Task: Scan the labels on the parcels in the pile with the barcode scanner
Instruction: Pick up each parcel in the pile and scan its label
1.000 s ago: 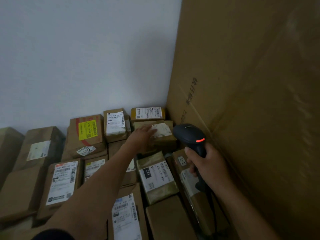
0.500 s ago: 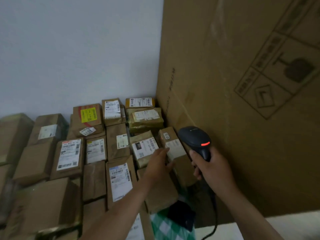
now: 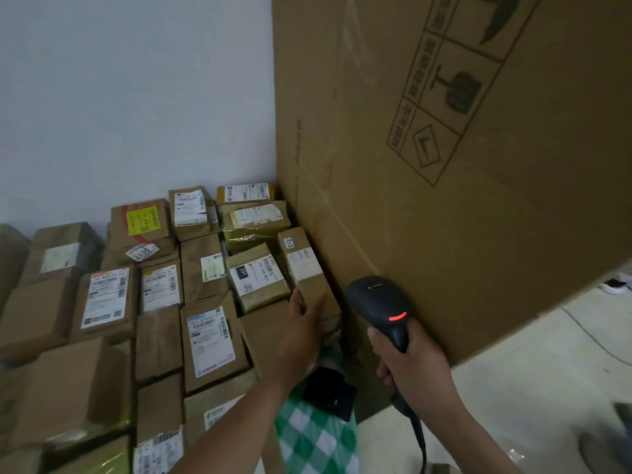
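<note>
The head camera is the only view. The right hand (image 3: 410, 364) is closed around the handle of the barcode scanner (image 3: 376, 302). A red light glows on the back of the scanner, and its cable (image 3: 419, 436) hangs down below the wrist. The left hand (image 3: 301, 323) is just left of the scanner. Its fingers lie fairly straight on the near end of a narrow parcel (image 3: 309, 285) and the thumb is at the parcel's left edge. It seems to steady the parcel rather than clench it.

This parcel is the rightmost one of the pile (image 3: 102, 302), which spreads ahead and to the left of both hands as far as the wall (image 3: 136, 97). The parcel's pale label (image 3: 302, 265) is just beyond the left fingertips. Left of it lies the parcel marked 231 (image 3: 256, 277). A big carton (image 3: 444, 165) stands close to the right of the scanner. Under the left forearm there are a checked cloth (image 3: 314, 436) and a black object (image 3: 330, 393), and light floor (image 3: 547, 354) is to the right of the right hand.

I judge that the step in hand is to scan the narrow parcel's label. The next move calls for tipping the scanner's head left and down toward that label, while the left fingers stay off the printed part. The carton leaves little room on that side.
</note>
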Demonstrator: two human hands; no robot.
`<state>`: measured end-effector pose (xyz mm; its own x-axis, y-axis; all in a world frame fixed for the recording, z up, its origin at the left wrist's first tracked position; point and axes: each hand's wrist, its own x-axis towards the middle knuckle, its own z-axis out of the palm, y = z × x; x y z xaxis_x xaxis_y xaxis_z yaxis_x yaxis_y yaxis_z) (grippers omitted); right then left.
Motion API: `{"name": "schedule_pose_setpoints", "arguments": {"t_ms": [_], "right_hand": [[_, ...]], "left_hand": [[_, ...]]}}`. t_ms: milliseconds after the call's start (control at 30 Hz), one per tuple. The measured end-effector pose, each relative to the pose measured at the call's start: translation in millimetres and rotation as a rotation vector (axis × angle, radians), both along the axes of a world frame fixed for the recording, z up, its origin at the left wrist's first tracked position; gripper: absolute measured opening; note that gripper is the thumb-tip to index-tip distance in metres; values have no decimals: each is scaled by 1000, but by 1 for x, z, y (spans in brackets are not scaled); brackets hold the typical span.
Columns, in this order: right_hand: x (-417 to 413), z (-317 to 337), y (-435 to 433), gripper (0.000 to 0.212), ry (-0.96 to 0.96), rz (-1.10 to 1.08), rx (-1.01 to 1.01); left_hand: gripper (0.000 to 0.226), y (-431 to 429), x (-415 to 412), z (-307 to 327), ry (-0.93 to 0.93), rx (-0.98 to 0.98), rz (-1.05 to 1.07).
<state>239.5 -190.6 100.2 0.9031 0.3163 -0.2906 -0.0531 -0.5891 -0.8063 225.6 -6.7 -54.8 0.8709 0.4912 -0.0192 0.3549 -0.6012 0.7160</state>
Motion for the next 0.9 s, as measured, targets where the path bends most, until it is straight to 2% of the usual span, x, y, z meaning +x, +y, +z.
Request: {"name": "schedule_pose_setpoints", "arguments": {"t_ms": [100,233,367,433,533,633,700,767,900], "right_hand": [[-1,-2,-3,17,-1,13,-4],[0,-5,-2,16,1,25,12],[2,-6,-2,16,17,16,39],[2,-7,-2,17,27,10,52],[3,-9,2,19,29,2,73],[4,-8,9,21,67,-3,108],[5,-6,17,23,106,5,141],[7,-3,28,26,154,37,181],[9,5,59,18,248,61,359]], "left_hand": [[56,-3,-1,-4,97,102,-7],[77,-19,14,16,164,11,73],[70,-23,28,23,192,29,180],[66,-23,30,18,145,-79,269],[60,-25,22,26,-67,-357,449],[55,-18,8,46,-173,-503,572],[69,-10,-3,57,-204,-570,585],[80,0,-15,59,-250,-557,560],[82,15,-47,77,-283,-643,517]]}}
